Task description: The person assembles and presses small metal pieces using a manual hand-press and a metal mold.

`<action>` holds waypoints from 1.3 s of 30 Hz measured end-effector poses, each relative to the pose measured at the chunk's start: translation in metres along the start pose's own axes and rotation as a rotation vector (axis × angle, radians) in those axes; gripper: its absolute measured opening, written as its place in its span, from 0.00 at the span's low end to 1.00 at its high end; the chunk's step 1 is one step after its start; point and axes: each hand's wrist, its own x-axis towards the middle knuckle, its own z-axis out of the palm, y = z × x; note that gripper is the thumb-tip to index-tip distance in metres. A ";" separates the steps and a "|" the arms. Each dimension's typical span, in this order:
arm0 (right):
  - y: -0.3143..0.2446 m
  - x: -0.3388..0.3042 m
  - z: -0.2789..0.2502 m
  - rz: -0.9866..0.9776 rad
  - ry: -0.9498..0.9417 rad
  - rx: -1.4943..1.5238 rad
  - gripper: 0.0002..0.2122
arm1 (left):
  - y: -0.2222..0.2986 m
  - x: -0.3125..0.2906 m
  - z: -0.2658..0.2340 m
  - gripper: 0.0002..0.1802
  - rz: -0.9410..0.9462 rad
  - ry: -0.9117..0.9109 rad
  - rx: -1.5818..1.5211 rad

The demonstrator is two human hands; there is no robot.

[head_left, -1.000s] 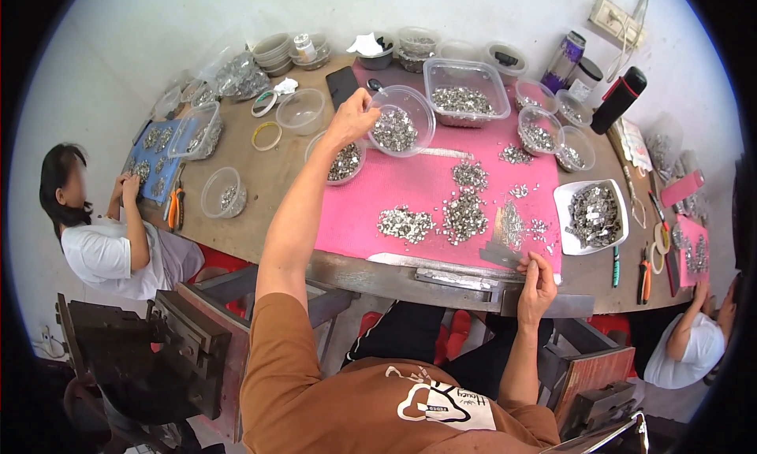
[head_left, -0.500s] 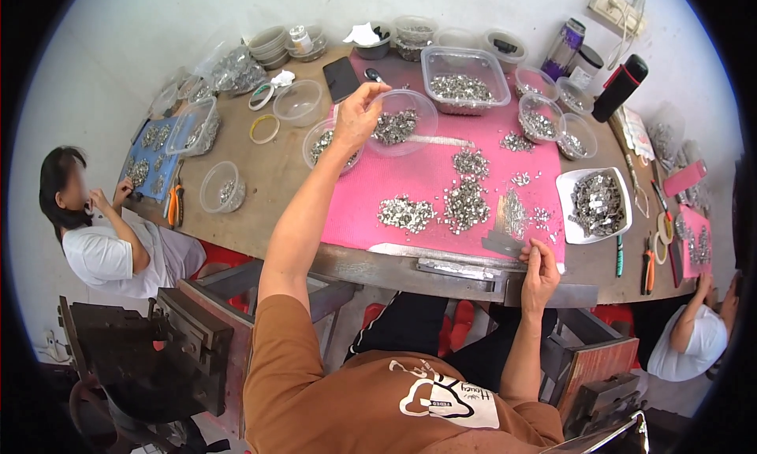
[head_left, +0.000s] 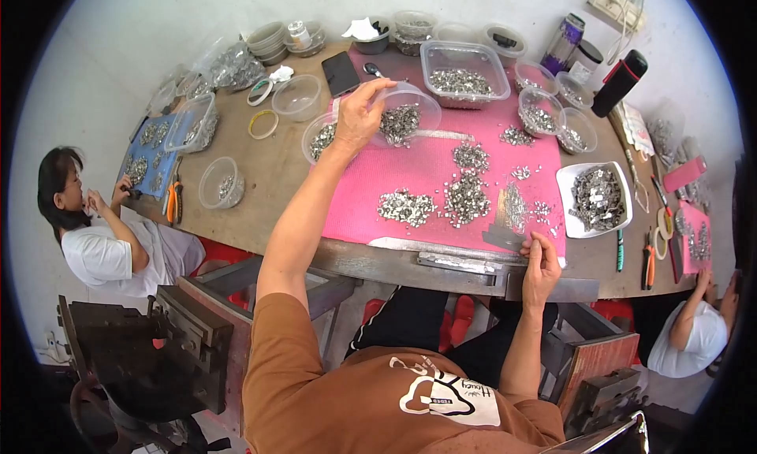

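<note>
My left hand (head_left: 361, 117) is stretched to the far side of the pink mat (head_left: 363, 178), its fingers closed on the rim of a clear round bowl (head_left: 426, 111). Small metal pieces (head_left: 400, 123) are heaped in that bowl, which looks tilted. Another clear bowl of pieces (head_left: 322, 141) sits partly behind my left wrist. At the mat's near right edge my right hand (head_left: 541, 266) pinches a thin flat grey metal strip (head_left: 503, 238). Beyond the strip lie a pile of slim silver pieces (head_left: 514, 208) and several heaps of small metal parts (head_left: 467, 200).
A large clear tub (head_left: 465, 68) and smaller bowls line the back. To the right stand a white square dish (head_left: 561, 192) of parts and a black bottle (head_left: 620, 83). Orange-handled pliers (head_left: 647, 265) lie beyond it. One person (head_left: 102, 233) sits left, another (head_left: 684, 336) right.
The clear bowl under my left hand has shifted slightly right and tilted more, its metal pieces moving with it. My right hand stays almost still with the strip.
</note>
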 end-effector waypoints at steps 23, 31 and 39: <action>-0.001 0.000 0.000 -0.009 -0.005 -0.005 0.09 | 0.006 -0.003 -0.004 0.23 0.174 0.049 0.071; 0.000 0.000 0.000 -0.009 0.000 -0.010 0.09 | 0.008 -0.003 -0.005 0.22 0.156 0.077 0.079; -0.003 0.001 0.001 -0.012 0.000 -0.020 0.09 | 0.009 -0.002 -0.005 0.21 0.166 0.106 0.085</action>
